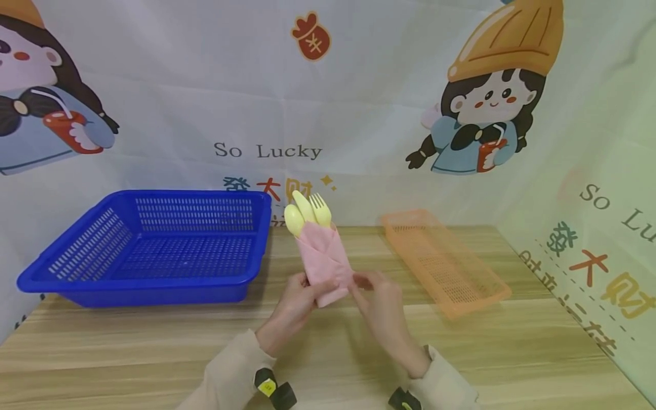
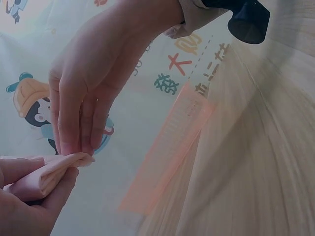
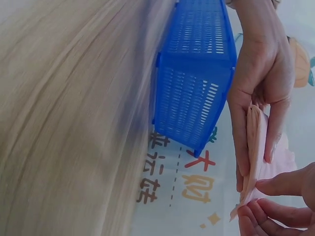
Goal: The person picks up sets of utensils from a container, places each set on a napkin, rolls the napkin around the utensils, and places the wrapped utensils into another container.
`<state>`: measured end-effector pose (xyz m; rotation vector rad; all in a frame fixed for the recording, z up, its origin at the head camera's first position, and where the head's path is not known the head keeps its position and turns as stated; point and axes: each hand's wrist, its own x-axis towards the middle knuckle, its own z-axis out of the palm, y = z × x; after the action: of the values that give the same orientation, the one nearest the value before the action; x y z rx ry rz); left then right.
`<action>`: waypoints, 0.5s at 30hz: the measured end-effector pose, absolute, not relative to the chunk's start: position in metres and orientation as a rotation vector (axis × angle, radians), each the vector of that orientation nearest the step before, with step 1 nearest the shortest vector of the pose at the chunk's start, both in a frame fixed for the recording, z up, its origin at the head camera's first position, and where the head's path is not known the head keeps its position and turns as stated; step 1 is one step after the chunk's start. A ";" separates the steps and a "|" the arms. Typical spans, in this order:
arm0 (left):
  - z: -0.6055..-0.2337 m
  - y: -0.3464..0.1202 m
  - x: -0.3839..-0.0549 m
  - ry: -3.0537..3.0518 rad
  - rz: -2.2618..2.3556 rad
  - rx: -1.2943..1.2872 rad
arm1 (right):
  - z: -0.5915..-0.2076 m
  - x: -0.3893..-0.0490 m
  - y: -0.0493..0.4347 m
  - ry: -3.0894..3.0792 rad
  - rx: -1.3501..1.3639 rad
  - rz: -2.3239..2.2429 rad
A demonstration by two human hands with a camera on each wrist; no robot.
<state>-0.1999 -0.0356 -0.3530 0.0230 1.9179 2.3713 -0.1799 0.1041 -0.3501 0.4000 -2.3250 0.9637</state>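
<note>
A folded pink napkin (image 1: pixel 328 256) is held up over the table, its pocket holding a pale yellow plastic spoon (image 1: pixel 294 220), knife (image 1: pixel 304 206) and fork (image 1: pixel 320 209) whose upper ends stick out. My left hand (image 1: pixel 298 302) grips the lower left of the napkin, thumb across its front and fingers behind. At the lower right edge, my right hand (image 1: pixel 381 304) pinches the cloth between thumb and fingers. In the right wrist view the folded layers of the napkin (image 3: pixel 255 147) show edge-on between the left thumb and fingers.
On the left of the wooden table (image 1: pixel 154 353) stands a large blue plastic basket (image 1: pixel 138 285). A shallow orange basket (image 1: pixel 482 273) lies at the right. Behind hangs a white printed cloth (image 1: pixel 359 74), which also runs along the right side.
</note>
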 end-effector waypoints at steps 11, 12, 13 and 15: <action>-0.356 -0.039 -0.203 1.968 2.292 0.072 | -0.351 -0.188 0.115 -2.432 0.260 1.570; -0.356 -0.040 -0.203 1.974 2.277 0.081 | -0.350 -0.188 0.116 -2.440 0.238 1.617; -0.356 -0.041 -0.204 1.975 2.266 0.096 | -0.350 -0.189 0.117 -2.446 0.220 1.653; -0.355 -0.042 -0.204 1.966 2.249 0.123 | -0.349 -0.189 0.118 -2.458 0.198 1.697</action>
<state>-0.2044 -0.0423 -0.3552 0.1231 1.9659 2.2490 -0.1893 0.1180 -0.3495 0.1978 -2.4585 1.6973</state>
